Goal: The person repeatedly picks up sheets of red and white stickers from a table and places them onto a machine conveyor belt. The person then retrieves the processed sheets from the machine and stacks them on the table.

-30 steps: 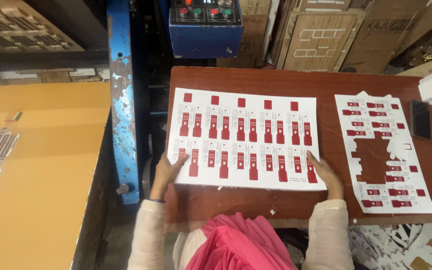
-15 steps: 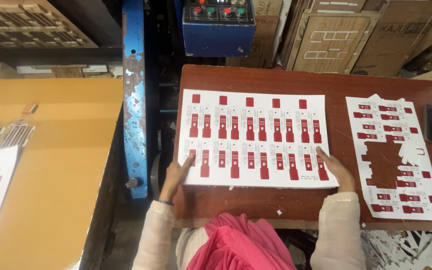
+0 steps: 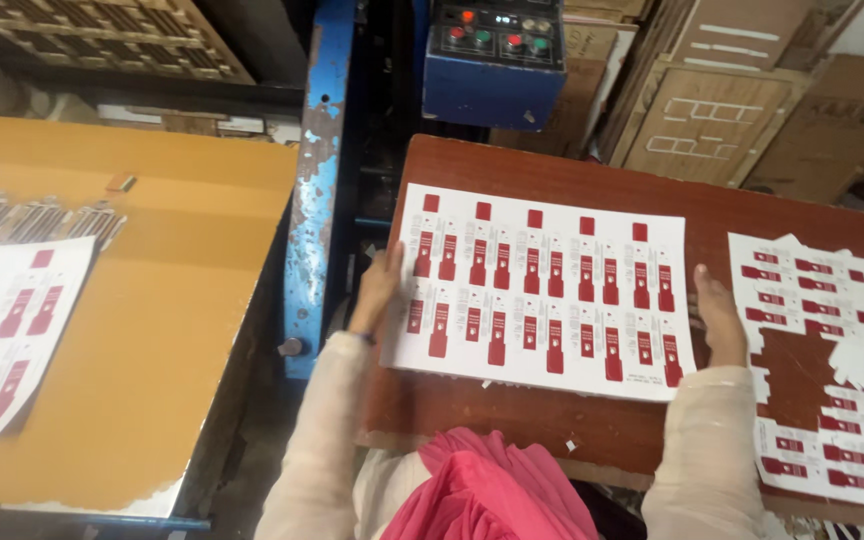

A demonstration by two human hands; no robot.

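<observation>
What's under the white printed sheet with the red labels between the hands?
The white printed sheet with red labels lies flat on the reddish-brown wooden table. Whether more sheets lie beneath is hidden.

blue control box (image 3: pixel 493 60), torn sheet (image 3: pixel 824 370), cardboard (image 3: pixel 712 120)
</observation>
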